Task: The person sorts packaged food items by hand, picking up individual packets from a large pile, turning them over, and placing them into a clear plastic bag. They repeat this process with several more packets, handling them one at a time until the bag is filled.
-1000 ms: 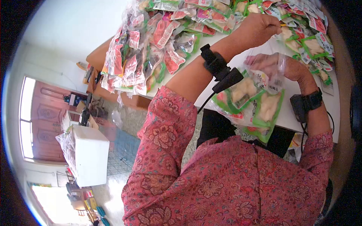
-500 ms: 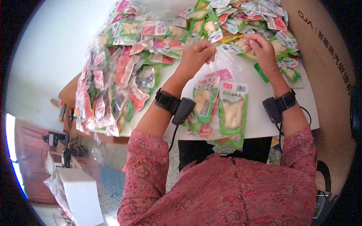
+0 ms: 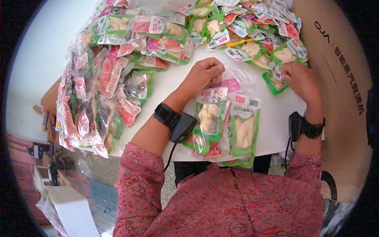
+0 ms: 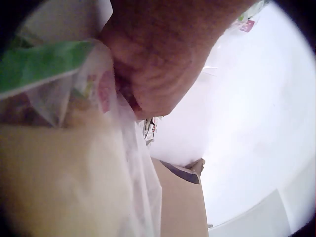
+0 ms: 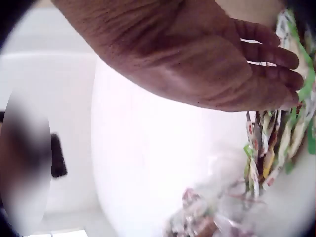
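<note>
My left hand pinches the top edge of a clear plastic bag on the white table. Inside the bag lie several green-edged packets with pale contents. In the left wrist view, the hand is beside the bag, its fingertips mostly hidden. Over at the right, my right hand reaches the edge of the loose packet pile, by a small green-edged packet. The right wrist view shows that hand with its fingers fairly straight, the tips against or just in front of packets.
Filled clear bags of red and green packets are heaped at the left of the table. Loose packets cover its far right part. A large cardboard box stands along the right side, and a white box is at lower left.
The right hand has left the clear bag and moved right to the loose packets. The left hand has come back from the far right and holds the bag's top. The head view has shifted.
</note>
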The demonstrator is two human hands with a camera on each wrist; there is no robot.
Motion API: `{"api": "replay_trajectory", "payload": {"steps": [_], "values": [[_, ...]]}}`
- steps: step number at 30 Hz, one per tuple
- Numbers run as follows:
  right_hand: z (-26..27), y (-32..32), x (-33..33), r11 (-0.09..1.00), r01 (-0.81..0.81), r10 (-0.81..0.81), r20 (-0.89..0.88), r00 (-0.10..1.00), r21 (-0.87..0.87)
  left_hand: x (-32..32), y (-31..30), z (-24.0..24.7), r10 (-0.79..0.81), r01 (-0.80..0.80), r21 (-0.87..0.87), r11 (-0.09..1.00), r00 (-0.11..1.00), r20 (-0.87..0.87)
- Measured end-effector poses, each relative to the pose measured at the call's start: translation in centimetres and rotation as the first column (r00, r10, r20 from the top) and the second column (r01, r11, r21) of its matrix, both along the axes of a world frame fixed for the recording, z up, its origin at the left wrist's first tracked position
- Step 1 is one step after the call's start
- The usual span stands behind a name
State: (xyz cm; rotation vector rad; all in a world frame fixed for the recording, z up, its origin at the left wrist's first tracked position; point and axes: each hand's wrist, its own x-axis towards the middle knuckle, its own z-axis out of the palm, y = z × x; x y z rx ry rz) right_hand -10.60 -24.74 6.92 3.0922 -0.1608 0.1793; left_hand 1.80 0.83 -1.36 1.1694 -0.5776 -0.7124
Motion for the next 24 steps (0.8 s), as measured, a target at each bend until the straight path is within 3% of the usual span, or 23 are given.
{"api": "replay_trajectory", "payload": {"steps": [2, 5, 8, 10, 13, 17, 19, 20, 22, 23, 24], "values": [[0.1, 1.3, -1.7, 1.0, -0.004, 0.002, -0.057, 0.998, -0.024, 0.2, 0.1, -0.2, 0.01, -0.016, 0.092, 0.996, 0.998, 0.056], [-0.9, 1.6, -3.1, 0.977, -0.16, 0.154, -0.051, 0.987, -0.138, -0.4, 0.5, 0.9, 0.025, -0.039, 0.117, 0.992, 0.993, 0.119], [-3.5, 1.3, -2.9, 0.955, -0.258, 0.268, 0.051, 0.962, -0.149, -0.5, 0.6, 1.1, 0.064, -0.08, 0.084, 0.993, 0.982, 0.176], [-4.8, 1.0, -2.3, 0.916, -0.3, 0.366, 0.25, 0.896, -0.266, -0.2, 0.6, 0.7, 0.075, -0.083, 0.05, 0.995, 0.986, 0.151], [-5.1, 0.4, -0.7, 0.935, -0.263, 0.3, 0.138, 0.944, -0.239, -0.1, 0.6, 0.6, 0.09, -0.094, 0.027, 0.995, 0.988, 0.129], [-4.2, 0.2, 0.5, 0.913, -0.339, 0.363, 0.073, 0.929, -0.227, -0.3, 0.9, 0.4, 0.071, -0.069, -0.017, 0.997, 0.99, 0.121], [-2.7, 1.0, 0.7, 0.961, -0.274, 0.276, 0.13, 0.952, -0.038, -0.9, 1.0, 1.2, 0.092, -0.088, -0.041, 0.995, 0.988, 0.123], [-1.7, 1.3, 0.9, 0.957, -0.287, 0.29, 0.13, 0.948, -0.044, -1.1, 1.0, 1.4, 0.102, -0.096, -0.056, 0.994, 0.988, 0.116], [0.4, 1.8, 1.0, 0.904, -0.351, 0.221, 0.436, 0.872, 0.245, -0.7, 0.7, 0.8, 0.088, -0.076, -0.112, 0.991, 0.99, 0.106], [1.6, 2.1, 1.1, 0.903, -0.353, 0.221, 0.439, 0.871, 0.246, -0.4, 0.5, 0.5, 0.06, -0.043, -0.164, 0.986, 0.993, 0.099], [2.9, 2.6, 1.4, 0.834, -0.308, 0.078, 0.455, 0.887, 0.458, -0.6, 0.4, 0.8, 0.068, -0.055, -0.135, 0.989, 0.993, 0.095]]}}
